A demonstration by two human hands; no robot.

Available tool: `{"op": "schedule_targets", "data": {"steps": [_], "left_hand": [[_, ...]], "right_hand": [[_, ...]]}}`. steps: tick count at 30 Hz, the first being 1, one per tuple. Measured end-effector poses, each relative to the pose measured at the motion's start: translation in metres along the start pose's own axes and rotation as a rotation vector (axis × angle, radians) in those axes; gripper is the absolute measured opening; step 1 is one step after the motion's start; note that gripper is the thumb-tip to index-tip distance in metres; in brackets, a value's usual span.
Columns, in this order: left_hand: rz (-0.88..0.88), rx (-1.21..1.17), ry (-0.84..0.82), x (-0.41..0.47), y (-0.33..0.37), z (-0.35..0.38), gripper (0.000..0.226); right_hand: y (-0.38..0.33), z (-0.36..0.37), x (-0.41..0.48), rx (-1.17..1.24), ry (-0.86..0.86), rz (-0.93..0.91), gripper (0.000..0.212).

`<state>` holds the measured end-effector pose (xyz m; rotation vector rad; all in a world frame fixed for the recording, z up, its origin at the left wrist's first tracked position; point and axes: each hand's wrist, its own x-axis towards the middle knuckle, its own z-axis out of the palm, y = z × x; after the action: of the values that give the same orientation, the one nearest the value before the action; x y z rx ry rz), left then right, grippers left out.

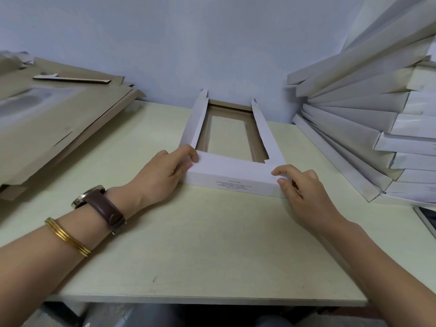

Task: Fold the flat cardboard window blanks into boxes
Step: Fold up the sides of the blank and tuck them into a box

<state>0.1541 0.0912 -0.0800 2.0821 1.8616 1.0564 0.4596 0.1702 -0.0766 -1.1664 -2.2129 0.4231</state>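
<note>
A half-folded white window box [232, 172] lies in the middle of the pale table [188, 256], its brown inside and see-through window facing up. The near end wall is folded up and carries small print. Both long side flaps lean inward, and the far end is unfolded. My left hand [162, 175] pinches the near left corner, thumb on top of the folded flap. My right hand [304, 187] pinches the near right corner the same way.
A stack of flat brown blanks [54, 123] lies at the left, with a loose card strip [70, 79] on top. Several finished white boxes [377, 119] are piled at the right against the wall. A dark flat object [427, 220] shows at the right edge.
</note>
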Motion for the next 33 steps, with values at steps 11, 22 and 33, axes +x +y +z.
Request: {"op": "schedule_targets", "data": {"steps": [11,22,33], "left_hand": [[-0.024,0.041,-0.035,-0.004,0.001,-0.002,0.021],[0.13,0.262,0.027,-0.004,0.006,-0.001,0.012],[0.172,0.456,-0.039,0.0,0.012,0.001,0.015]], "right_hand": [[0.001,0.006,-0.004,-0.078,-0.01,-0.019,0.017],[-0.005,0.006,-0.004,-0.36,0.047,-0.191,0.013],[-0.015,0.005,-0.005,-0.427,0.036,-0.242,0.009]]}}
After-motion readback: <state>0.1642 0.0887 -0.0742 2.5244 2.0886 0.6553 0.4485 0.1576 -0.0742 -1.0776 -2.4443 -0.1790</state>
